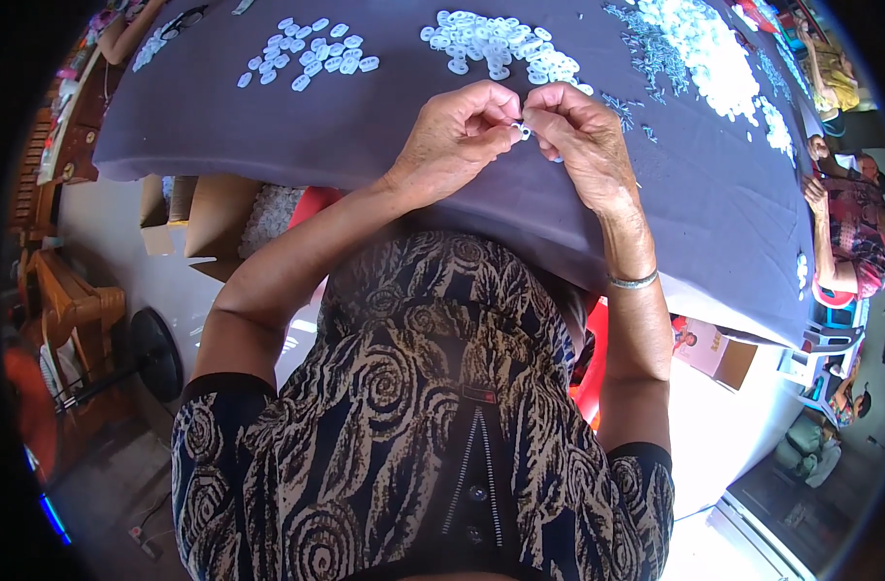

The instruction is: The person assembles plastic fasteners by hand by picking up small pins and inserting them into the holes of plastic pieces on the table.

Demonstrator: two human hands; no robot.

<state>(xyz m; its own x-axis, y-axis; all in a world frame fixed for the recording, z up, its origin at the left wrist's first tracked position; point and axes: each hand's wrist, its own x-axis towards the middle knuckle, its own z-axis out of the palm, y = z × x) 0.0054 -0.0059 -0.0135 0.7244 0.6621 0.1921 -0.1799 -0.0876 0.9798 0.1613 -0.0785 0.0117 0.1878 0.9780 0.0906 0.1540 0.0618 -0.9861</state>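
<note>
My left hand (462, 134) and my right hand (586, 140) meet just over the near edge of the cloth-covered table. Between their pinched fingertips is a small white plastic piece (525, 132) with a dark hole. The left thumb and fingers grip it. My right thumb and forefinger are pressed together at its other side; anything small in them is hidden. A bit of white shows under the curled right fingers. Just beyond the hands lies a heap of white oval plastic pieces (481, 37) with holes.
On the dark cloth (394, 107), a looser group of white ovals (311, 53) lies left. Grey screw-like parts (660, 53) and a large white heap (709, 63) lie right. An open cardboard box (219, 218) stands below the table at left. Other people sit at the far right.
</note>
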